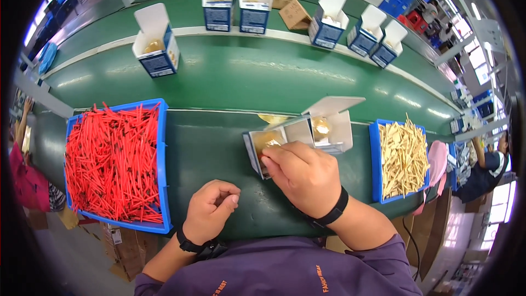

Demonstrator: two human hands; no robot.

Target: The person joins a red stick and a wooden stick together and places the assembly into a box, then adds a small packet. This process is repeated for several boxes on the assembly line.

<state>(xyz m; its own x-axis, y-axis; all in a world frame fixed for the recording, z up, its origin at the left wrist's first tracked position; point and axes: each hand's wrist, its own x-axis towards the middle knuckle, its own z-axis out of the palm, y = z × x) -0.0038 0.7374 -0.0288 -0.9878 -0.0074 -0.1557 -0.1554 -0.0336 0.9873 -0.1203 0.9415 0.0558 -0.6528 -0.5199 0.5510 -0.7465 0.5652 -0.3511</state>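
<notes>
My right hand (307, 178) reaches over the near open box (255, 156), which is white inside and blue outside. Its thumb and forefinger are pinched together at the opening, beside a round golden item (268, 141) inside. Whatever those fingertips hold is too small or covered to name. Just behind and to the right stands another open box (342, 131), its white lid raised, with a shiny golden item (321, 128) in it. My left hand (211, 208) hovers or rests by the table's near edge, fingers curled loosely inward; anything inside them is hidden.
On the left is a blue tray (163, 159) heaped with thin red sticks; on the right, a blue tray (376, 159) of pale wooden-looking pieces. Several open blue-and-white boxes (159, 57) and a brown carton (295, 15) stand across the green belt (246, 71). Other people work at both sides.
</notes>
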